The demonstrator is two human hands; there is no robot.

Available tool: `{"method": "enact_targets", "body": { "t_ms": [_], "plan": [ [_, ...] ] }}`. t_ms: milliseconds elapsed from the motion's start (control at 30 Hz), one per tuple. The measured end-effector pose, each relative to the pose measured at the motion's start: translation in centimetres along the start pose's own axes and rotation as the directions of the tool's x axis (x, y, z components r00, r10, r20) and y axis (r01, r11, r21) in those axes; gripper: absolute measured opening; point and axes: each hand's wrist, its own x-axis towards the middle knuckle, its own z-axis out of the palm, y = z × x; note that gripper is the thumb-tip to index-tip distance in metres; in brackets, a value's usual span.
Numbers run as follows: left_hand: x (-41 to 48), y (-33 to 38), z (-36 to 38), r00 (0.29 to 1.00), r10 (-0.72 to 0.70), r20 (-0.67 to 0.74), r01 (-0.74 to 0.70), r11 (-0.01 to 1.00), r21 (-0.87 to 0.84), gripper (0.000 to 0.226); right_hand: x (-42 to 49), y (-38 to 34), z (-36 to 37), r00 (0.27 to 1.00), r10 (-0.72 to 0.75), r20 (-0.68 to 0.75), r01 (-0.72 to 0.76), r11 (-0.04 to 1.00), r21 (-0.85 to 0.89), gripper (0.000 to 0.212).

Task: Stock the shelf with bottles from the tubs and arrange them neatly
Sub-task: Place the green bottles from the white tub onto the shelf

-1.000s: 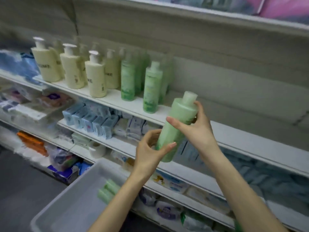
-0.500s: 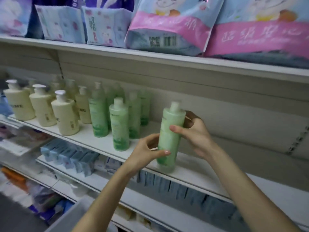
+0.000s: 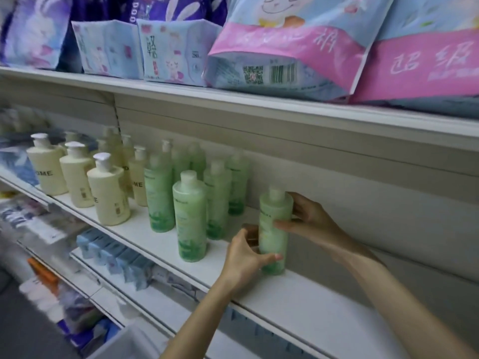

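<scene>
Both hands, left hand (image 3: 245,257) and right hand (image 3: 308,221), grip the green bottle (image 3: 274,229) upright on the shelf (image 3: 311,304); next, probably slide it beside its row (image 3: 189,211).

White shelf (image 3: 311,301): cream pump bottles (image 3: 107,193) left, green bottles (image 3: 190,216) middle, 1 green bottle (image 3: 274,211) apart right.

The green bottle (image 3: 273,229) hides the fingertips of the left hand (image 3: 243,257) behind it; its label print is too blurred to read. The bottom edge cuts off the grey tub (image 3: 127,343). The lower-shelf goods (image 3: 36,221) at the left are smeared beyond telling.
</scene>
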Motion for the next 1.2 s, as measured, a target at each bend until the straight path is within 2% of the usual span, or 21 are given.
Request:
{"method": "enact_targets", "body": {
  "t_ms": [200, 367, 467, 600, 767, 933, 1100, 1200],
  "plan": [
    [2.3, -0.7, 1.0, 0.999, 0.028, -0.032, -0.026, 0.997, 0.072, 0.054, 1.9, 1.8, -1.0, 0.998, 0.040, -0.054, -0.042, 0.999, -0.026, 0.054],
    [4.9, -0.7, 1.8, 0.999, 0.007, -0.053, -0.006, 1.000, 0.012, 0.053, 4.0, 4.1, -1.0, 0.989, 0.025, -0.144, -0.044, 0.991, -0.128, 0.060],
    [6.9, -0.9, 2.4, 0.999, -0.015, -0.052, 0.019, 0.997, 0.080, 0.051, 5.5, 5.1, -1.6, 0.986, 0.019, -0.168, -0.041, 0.991, -0.127, 0.059],
    [9.3, -1.0, 3.0, 1.000, -0.018, 0.023, 0.013, 0.974, 0.228, 0.049, 6.9, 6.1, -2.8, 0.991, 0.024, -0.133, -0.041, 0.991, -0.130, 0.057],
    [10.2, -0.9, 3.4, 0.995, -0.059, 0.076, 0.040, 0.972, 0.231, 0.072, 7.9, 7.1, -4.0, 0.993, 0.069, -0.091, -0.078, 0.992, -0.097, 0.056],
    [10.6, -1.9, 3.2, 0.995, -0.071, 0.074, 0.056, 0.980, 0.190, 0.056, 8.0, 6.7, -4.6, 0.996, 0.079, -0.042, -0.083, 0.992, -0.097, 0.044],
    [10.0, -1.4, 3.8, 0.997, -0.066, 0.033, 0.058, 0.978, 0.198, 0.055, 7.1, 6.7, -4.1, 0.993, 0.112, -0.025, -0.113, 0.992, -0.050, 0.039],
    [9.0, -0.6, 3.8, 0.996, -0.088, 0.033, 0.080, 0.978, 0.190, 0.057, 6.2, 7.2, -3.4, 0.988, 0.150, -0.047, -0.155, 0.980, -0.126, 0.036]
  ]
}}
